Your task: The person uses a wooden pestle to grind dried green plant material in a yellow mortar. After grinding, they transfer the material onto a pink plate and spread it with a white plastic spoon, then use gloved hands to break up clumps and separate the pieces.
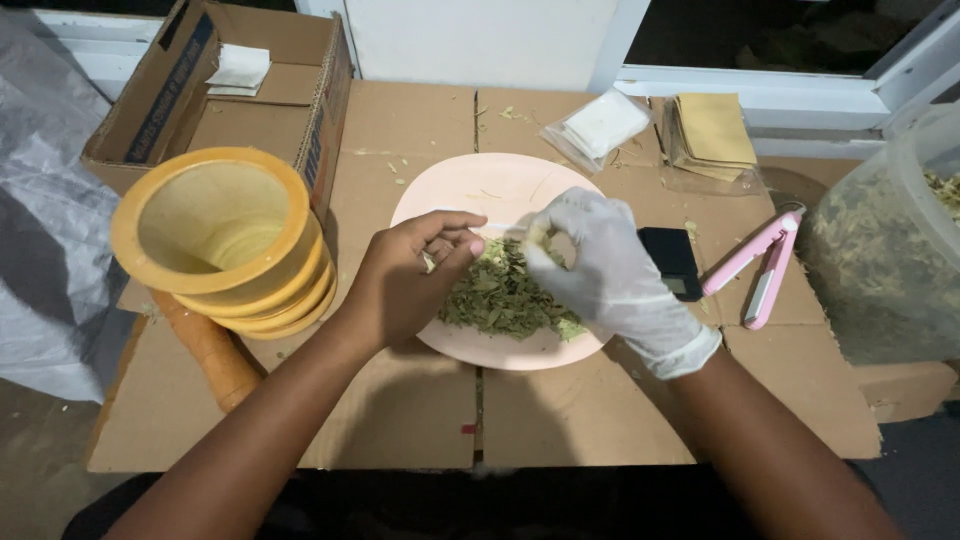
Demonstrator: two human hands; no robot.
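Keep your bare left hand (405, 285) pinched shut on its small pale bit just left of the dried green leaves (500, 295), which lie heaped on the near half of the pink plate (470, 185), and work low over the heap so crumbs fall back onto it; your gloved right hand (600, 270) curls at the heap's right edge, but whether it grips anything you cannot tell, since its fingertips hide behind the knuckles, and the pinched bit is too small to identify

I sit before a white window frame (700, 85), dark glass (760, 35) behind it, grey floor (40, 450) below me.
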